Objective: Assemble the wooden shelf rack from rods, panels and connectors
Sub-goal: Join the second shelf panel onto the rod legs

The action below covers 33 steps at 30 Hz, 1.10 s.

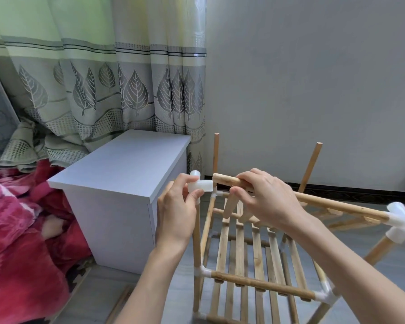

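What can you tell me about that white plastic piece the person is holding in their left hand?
The white connector looks like translucent plastic, with short tube sockets branching off, one pointing up and one toward the right. The left hand pinches it at the top of an upright wooden post. Its right socket faces the end of the wooden rod held by the right hand, apparently just meeting it.

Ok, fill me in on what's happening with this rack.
A person is putting together a wooden rack on the floor beside a white cabinet. The left hand pinches a white plastic connector on top of a corner post, while the right hand holds a wooden rod with its end right at the connector's opening. The rod's far end already sits in another connector. Two back posts stand bare.
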Tool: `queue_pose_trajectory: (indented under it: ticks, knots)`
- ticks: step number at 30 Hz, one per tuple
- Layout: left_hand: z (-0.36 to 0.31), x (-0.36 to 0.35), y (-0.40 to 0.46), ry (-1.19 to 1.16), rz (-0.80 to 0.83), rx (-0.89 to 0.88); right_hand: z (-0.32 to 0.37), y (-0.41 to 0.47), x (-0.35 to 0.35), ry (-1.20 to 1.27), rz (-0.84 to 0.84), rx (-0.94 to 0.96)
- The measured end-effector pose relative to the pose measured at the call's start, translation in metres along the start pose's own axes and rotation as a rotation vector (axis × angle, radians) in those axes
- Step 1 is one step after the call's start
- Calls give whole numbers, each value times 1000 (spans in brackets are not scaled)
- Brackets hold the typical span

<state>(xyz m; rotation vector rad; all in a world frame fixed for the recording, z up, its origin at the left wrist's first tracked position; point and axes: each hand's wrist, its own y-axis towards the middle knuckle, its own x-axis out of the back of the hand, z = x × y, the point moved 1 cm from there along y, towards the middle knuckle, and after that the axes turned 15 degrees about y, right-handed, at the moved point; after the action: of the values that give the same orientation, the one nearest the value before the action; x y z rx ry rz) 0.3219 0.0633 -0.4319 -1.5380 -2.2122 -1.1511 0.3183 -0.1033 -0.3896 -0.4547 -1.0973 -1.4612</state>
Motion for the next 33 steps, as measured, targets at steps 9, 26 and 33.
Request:
queue_pose_trajectory:
  ticks: [9,26,33]
  knots:
    - [3,2,1,-4,24,2,0,-11,-4,-10,50,84]
    - [8,-2,-7,93,11,-79,4,-12,-17,-39,82,73]
    - [18,-1,6,-339,92,302,7,-13,-18,-103,95,126]
